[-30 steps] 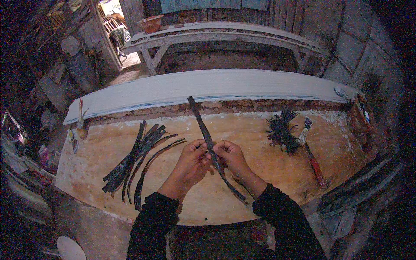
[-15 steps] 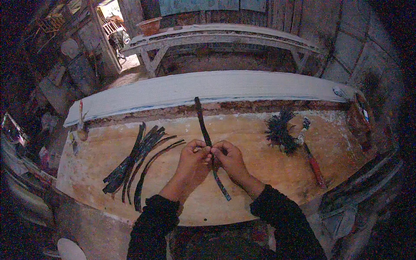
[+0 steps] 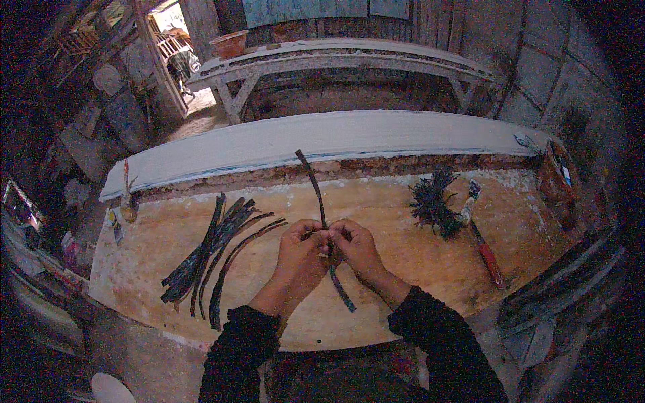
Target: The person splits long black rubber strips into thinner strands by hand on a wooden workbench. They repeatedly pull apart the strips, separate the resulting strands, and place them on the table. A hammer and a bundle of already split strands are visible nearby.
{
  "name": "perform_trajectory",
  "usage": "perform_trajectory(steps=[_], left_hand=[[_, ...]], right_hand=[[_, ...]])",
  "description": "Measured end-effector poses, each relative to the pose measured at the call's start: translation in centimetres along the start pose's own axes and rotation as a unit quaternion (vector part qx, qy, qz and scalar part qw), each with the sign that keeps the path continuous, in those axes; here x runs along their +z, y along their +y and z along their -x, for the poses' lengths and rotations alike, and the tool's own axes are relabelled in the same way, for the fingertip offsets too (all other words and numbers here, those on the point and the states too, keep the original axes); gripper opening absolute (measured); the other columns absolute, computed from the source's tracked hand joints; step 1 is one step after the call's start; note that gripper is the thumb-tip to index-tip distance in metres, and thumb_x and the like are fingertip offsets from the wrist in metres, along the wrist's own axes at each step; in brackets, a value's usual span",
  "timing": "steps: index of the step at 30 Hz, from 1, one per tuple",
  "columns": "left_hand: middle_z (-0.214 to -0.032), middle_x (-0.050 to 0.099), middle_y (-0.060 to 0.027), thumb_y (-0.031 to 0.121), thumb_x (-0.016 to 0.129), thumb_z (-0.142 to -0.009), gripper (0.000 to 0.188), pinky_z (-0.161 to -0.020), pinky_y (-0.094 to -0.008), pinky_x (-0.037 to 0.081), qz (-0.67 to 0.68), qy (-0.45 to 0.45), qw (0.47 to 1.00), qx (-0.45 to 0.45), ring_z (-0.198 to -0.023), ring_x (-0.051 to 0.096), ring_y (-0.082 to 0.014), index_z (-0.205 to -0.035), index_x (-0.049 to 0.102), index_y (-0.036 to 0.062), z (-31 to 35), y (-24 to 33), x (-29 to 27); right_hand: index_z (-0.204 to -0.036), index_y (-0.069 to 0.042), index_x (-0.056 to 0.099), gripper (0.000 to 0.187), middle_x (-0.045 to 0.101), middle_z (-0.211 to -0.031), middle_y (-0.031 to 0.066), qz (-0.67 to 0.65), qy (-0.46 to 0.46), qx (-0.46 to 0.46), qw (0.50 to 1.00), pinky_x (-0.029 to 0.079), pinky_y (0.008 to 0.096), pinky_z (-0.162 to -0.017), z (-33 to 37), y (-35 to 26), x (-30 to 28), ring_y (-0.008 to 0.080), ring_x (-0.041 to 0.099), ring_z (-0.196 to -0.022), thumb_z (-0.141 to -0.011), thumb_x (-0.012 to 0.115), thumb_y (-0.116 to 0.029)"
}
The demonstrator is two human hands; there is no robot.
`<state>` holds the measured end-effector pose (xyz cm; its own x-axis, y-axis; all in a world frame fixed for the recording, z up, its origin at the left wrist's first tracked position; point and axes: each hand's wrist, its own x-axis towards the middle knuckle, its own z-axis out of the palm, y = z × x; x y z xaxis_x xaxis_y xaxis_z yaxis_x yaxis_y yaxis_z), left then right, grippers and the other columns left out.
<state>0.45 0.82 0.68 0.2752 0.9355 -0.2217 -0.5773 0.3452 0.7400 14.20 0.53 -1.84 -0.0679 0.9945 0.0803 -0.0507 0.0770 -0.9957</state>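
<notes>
Strip (image 3: pixel 313 187) held over the counter's (image 3: pixel 383 195) middle

Fingers of the left hand (image 3: pixel 301 252) and right hand (image 3: pixel 359 250) pinch it side by side; other strips (image 3: pixel 213 243) lie left, a tuft (image 3: pixel 433 201) and red-handled tool (image 3: pixel 488 258) right.

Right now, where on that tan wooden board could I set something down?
Bare board lies between the bare right hand and the red-handled brush, nearer the person than the frayed black bundle. More lies left of the loose, flat black strips. It's crowded mid-board, where the left hand and right one pinch a narrow black strip.
</notes>
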Motion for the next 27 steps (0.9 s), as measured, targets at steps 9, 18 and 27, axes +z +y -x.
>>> perform_trajectory(steps=[9,18,27], left_hand=[[-0.082,0.060,-0.0046,0.010,0.061,-0.090,0.008,-0.062,-0.0360,0.053,-0.020,-0.008,0.999,-0.031,-0.069,0.057,-0.0155,-0.096,0.056,0.0058,-0.2,0.5,-0.8],[-0.081,0.062,-0.0034,0.013,0.056,-0.094,0.007,-0.056,-0.0278,0.049,-0.018,-0.031,0.999,-0.002,-0.067,0.059,-0.0142,-0.096,0.056,0.0057,-0.1,0.5,-0.8],[-0.080,0.062,-0.0052,0.012,0.052,-0.096,0.007,-0.052,-0.0272,0.048,-0.023,-0.040,0.999,-0.005,-0.065,0.059,-0.0142,-0.092,0.053,0.0068,-0.8,0.1,-1.6]], right_hand=[[-0.098,-0.003,0.058,0.014,0.062,-0.077,0.0028,-0.014,-0.020,0.009,1.000,0.050,0.0247,-0.050,0.0,0.2,-0.1,0.0095,0.059,-0.061,-0.094,0.057,-0.016],[-0.094,-0.004,0.057,0.018,0.061,-0.075,0.0021,-0.039,0.015,0.047,0.998,0.049,0.0245,-0.051,-0.2,-0.7,-0.5,0.0101,0.059,-0.061,-0.093,0.060,-0.022],[-0.089,-0.007,0.059,0.012,0.057,-0.069,-0.0007,-0.113,0.032,0.103,0.988,0.040,0.0217,-0.048,-0.1,-1.4,-0.3,0.0080,0.052,-0.055,-0.091,0.062,-0.019]])
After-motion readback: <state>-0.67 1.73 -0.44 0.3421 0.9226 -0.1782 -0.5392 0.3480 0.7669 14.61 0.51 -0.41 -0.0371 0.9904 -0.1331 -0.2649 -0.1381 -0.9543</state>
